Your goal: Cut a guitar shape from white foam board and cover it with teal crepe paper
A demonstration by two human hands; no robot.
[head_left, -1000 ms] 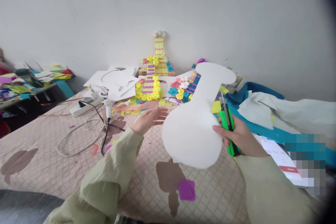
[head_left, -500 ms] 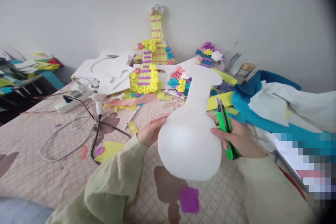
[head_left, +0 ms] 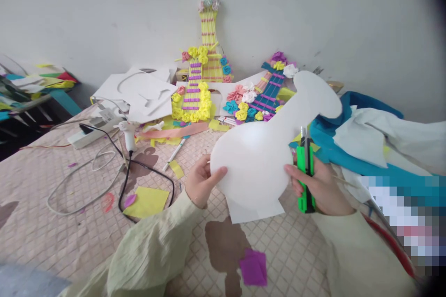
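Between my hands is a white instrument-shaped cutout [head_left: 251, 162], its round body toward me and its neck slanting up to the right. My left hand [head_left: 205, 181] grips the body's left edge, thumb on top. In my right hand [head_left: 318, 185] is a green-and-black utility knife [head_left: 305, 176], blade tip pointing up and away, while the thumb and fingers also pinch the cutout's right edge. A straight-edged white piece [head_left: 256, 211] sticks out below the round body; whether it is a separate sheet I cannot tell.
Decorated paper instruments [head_left: 191, 88] lean at the wall. A glue gun [head_left: 128, 137] with black cord and a power strip [head_left: 92, 132] are on the left. Purple paper [head_left: 253, 267] and yellow paper [head_left: 146, 202] lie on the table. Blue fabric-like material [head_left: 327, 139] is at right.
The cutout has turned so its neck now slants to the right, and its body has risen. My left thumb has come on top. A straight-edged white piece now shows below.
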